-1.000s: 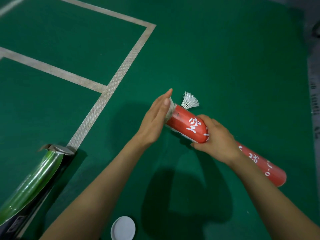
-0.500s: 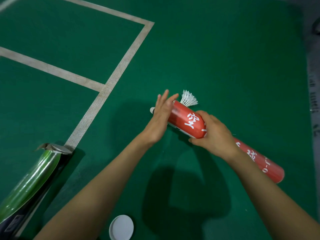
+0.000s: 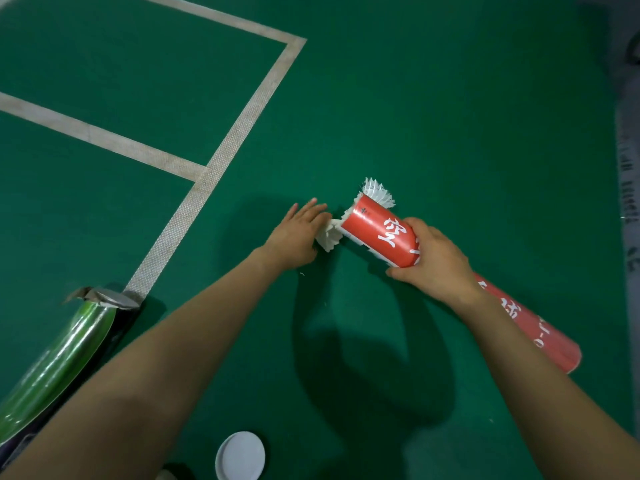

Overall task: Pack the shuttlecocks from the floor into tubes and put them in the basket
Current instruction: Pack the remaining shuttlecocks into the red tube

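Right hand grips the red tube. Left hand, fingers straight, presses a shuttlecock at its mouth. Push gently along the tube's axis.

— What's underfoot?
— Green sports flooring, crossed by pale woven line tape.
— And lying on it?
— A round white plastic lid nearest, a glossy green tube at left, a white feathered shuttlecock farther out.

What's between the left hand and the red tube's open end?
Head view: a white shuttlecock, touching the left hand and poking from the red tube.
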{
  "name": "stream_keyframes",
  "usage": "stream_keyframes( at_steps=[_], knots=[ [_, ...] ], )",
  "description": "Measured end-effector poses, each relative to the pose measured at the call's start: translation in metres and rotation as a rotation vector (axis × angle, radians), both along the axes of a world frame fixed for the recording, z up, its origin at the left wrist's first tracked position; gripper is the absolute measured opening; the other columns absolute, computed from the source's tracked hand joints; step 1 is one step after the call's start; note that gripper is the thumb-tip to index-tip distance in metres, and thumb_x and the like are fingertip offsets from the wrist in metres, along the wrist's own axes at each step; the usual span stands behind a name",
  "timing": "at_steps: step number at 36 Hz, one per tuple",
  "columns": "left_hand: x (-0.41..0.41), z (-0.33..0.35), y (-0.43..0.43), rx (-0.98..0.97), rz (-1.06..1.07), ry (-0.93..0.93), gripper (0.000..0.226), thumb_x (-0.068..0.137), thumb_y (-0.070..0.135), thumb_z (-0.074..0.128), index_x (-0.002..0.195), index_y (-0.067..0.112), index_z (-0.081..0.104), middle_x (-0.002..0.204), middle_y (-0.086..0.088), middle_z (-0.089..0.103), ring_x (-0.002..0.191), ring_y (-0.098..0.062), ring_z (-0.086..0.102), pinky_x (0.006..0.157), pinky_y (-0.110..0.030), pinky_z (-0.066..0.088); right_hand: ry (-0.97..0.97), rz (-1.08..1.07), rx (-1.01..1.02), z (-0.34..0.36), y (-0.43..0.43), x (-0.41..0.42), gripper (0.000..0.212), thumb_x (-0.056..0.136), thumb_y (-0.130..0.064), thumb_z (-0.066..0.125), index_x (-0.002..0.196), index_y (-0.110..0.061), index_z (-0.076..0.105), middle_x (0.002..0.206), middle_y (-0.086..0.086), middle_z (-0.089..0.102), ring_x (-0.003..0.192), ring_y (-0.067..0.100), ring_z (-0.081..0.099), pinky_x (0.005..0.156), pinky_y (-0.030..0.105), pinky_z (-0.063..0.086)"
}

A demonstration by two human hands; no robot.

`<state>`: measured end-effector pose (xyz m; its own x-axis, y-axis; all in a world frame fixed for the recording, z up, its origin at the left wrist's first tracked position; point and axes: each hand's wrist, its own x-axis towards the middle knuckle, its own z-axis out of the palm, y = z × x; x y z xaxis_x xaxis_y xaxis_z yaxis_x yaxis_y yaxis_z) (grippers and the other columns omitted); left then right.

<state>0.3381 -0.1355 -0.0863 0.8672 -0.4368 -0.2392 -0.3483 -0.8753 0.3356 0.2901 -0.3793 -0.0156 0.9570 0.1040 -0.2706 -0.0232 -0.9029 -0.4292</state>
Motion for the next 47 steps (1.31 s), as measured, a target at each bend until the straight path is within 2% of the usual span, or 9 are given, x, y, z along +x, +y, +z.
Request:
stream_keyframes(
  at_steps=[5, 11, 16, 20, 24, 31, 35, 40, 47],
  knots=[
    [-0.010, 0.001, 0.001, -0.121, 0.059, 0.043, 0.079, 0.080, 0.046, 0.068, 0.141, 0.010, 0.034, 0.148, -0.007, 0.036, 0.141, -0.024, 0.027, 0.114, -0.036, 0.022, 0.006, 0.014, -0.016, -0.004, 0.004, -0.002, 0.076, 0.063, -0.035, 0.081, 0.128, -0.028, 0.042, 0.112, 0.000, 0.057, 0.095, 0.021, 0.054, 0.079, 0.031, 0.041],
    [-0.019, -0.003, 0.002, -0.099, 0.141, -0.108, 0.060, 0.080, 0.043, 0.069, 0.126, 0.015, 0.041, 0.127, -0.002, 0.049, 0.118, -0.021, 0.048, 0.078, -0.033, 0.046, 0.018, 0.033, -0.017, -0.005, 0.007, -0.005, 0.077, 0.064, -0.034, 0.081, 0.130, -0.027, 0.042, 0.112, 0.001, 0.057, 0.096, 0.021, 0.053, 0.080, 0.031, 0.040],
    [-0.017, 0.003, 0.013, -0.112, 0.319, -0.198, 0.073, 0.082, 0.053, 0.063, 0.141, 0.020, 0.033, 0.128, -0.007, 0.050, 0.112, -0.028, 0.053, 0.080, -0.044, 0.052, 0.030, 0.039, -0.027, -0.005, 0.009, -0.006, 0.078, 0.065, -0.035, 0.080, 0.132, -0.027, 0.040, 0.113, 0.001, 0.056, 0.097, 0.021, 0.053, 0.082, 0.032, 0.040],
    [-0.015, 0.020, 0.015, -0.700, 0.893, -0.086, 0.063, 0.076, 0.051, 0.070, 0.127, 0.026, 0.044, 0.110, -0.001, 0.059, 0.098, -0.023, 0.061, 0.081, -0.042, 0.055, 0.032, 0.045, -0.038, -0.006, 0.009, -0.008, 0.080, 0.065, -0.036, 0.080, 0.133, -0.027, 0.039, 0.114, 0.001, 0.056, 0.099, 0.022, 0.053, 0.085, 0.033, 0.042],
    [-0.015, 0.041, 0.008, -1.517, 1.329, 0.381, 0.041, 0.088, 0.038, 0.063, 0.119, 0.015, 0.050, 0.111, -0.010, 0.057, 0.097, -0.028, 0.064, 0.067, -0.036, 0.058, 0.026, 0.048, -0.034, -0.004, 0.009, -0.010, 0.080, 0.065, -0.035, 0.080, 0.134, -0.027, 0.039, 0.116, 0.002, 0.055, 0.101, 0.022, 0.053, 0.086, 0.034, 0.042],
    [-0.029, 0.056, -0.015, -1.773, 1.303, 0.643, 0.029, 0.093, 0.039, 0.050, 0.103, 0.011, 0.053, 0.089, -0.010, 0.061, 0.078, -0.024, 0.064, 0.064, -0.031, 0.056, 0.006, 0.063, -0.018, 0.001, 0.009, -0.012, 0.081, 0.065, -0.036, 0.080, 0.133, -0.029, 0.039, 0.115, 0.000, 0.055, 0.099, 0.022, 0.053, 0.081, 0.030, 0.039],
    [-0.033, 0.063, -0.029, -1.598, 1.242, 0.494, 0.020, 0.094, 0.031, 0.045, 0.090, 0.014, 0.055, 0.081, -0.004, 0.059, 0.073, -0.018, 0.060, 0.068, -0.030, 0.049, -0.004, 0.074, -0.012, 0.003, 0.011, -0.013, 0.082, 0.064, -0.035, 0.080, 0.134, -0.029, 0.039, 0.116, 0.001, 0.055, 0.102, 0.023, 0.053, 0.085, 0.033, 0.042],
    [-0.037, 0.064, -0.031, -1.078, 0.998, 0.290, 0.037, 0.096, 0.033, 0.037, 0.110, 0.013, 0.064, 0.117, -0.004, 0.059, 0.100, -0.012, 0.055, 0.077, -0.023, 0.037, -0.019, 0.081, -0.005, 0.004, 0.010, -0.017, 0.083, 0.063, -0.036, 0.079, 0.134, -0.032, 0.038, 0.116, 0.001, 0.056, 0.103, 0.023, 0.054, 0.087, 0.035, 0.045],
    [-0.047, 0.079, -0.038, -1.005, 0.724, 0.240, 0.056, 0.098, 0.056, 0.013, 0.143, 0.035, 0.038, 0.147, 0.007, 0.043, 0.132, -0.004, 0.038, 0.101, -0.018, 0.023, -0.043, 0.074, 0.017, 0.013, 0.009, -0.018, 0.082, 0.064, -0.035, 0.080, 0.135, -0.029, 0.038, 0.117, 0.002, 0.055, 0.103, 0.024, 0.053, 0.088, 0.036, 0.045]
  ],
)
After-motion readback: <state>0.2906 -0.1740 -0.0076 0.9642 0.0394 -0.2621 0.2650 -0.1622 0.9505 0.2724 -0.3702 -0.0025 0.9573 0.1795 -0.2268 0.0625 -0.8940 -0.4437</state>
